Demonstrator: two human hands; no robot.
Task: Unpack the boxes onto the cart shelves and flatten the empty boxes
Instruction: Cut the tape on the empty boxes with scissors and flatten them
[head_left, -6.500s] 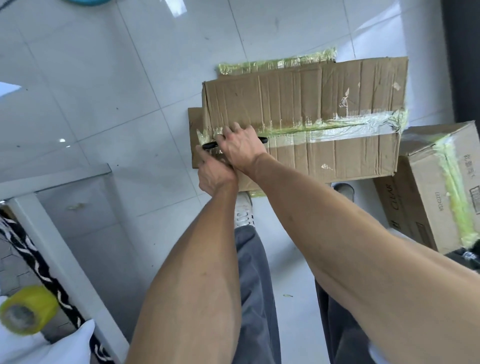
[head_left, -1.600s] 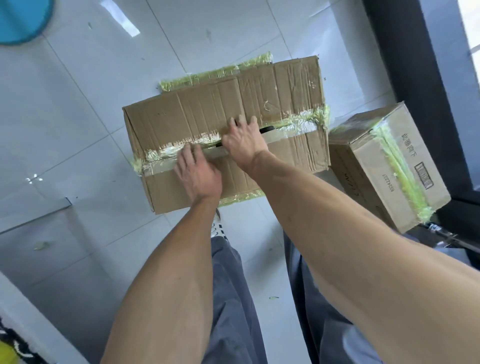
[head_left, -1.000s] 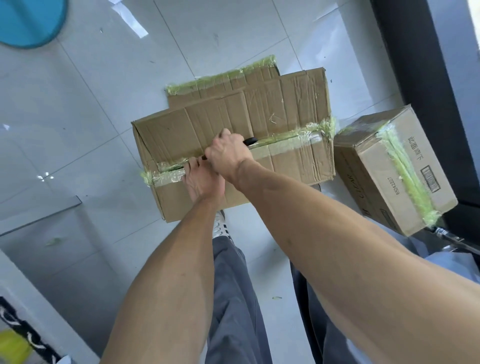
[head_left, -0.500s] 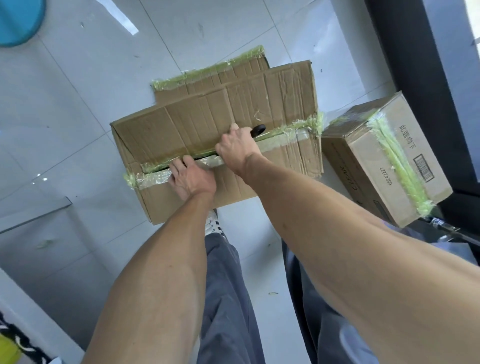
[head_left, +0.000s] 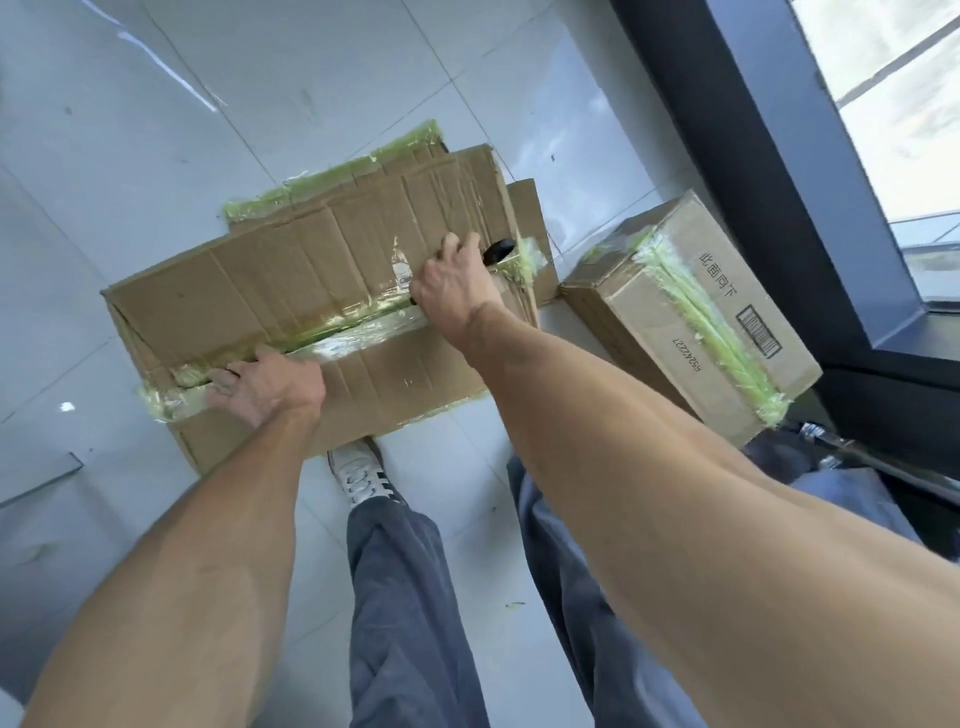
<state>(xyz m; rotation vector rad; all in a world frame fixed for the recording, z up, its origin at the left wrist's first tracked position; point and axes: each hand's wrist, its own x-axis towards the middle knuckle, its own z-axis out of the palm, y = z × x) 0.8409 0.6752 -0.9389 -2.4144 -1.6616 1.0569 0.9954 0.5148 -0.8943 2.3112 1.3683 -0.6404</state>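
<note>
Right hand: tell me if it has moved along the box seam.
Yes. The right hand slid along the seam to the box's right end.

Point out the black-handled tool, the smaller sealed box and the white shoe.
black-handled tool (head_left: 500, 250), head view, exposed handle end.
smaller sealed box (head_left: 670, 332), head view, top face.
white shoe (head_left: 359, 477), head view, laces.

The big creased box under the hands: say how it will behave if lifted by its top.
The big box looks soft: its cardboard is creased all over, so the walls may buckle. The tape along the top seam looks partly slit, so the flaps would likely pull open. Its weight cannot be judged.
</note>
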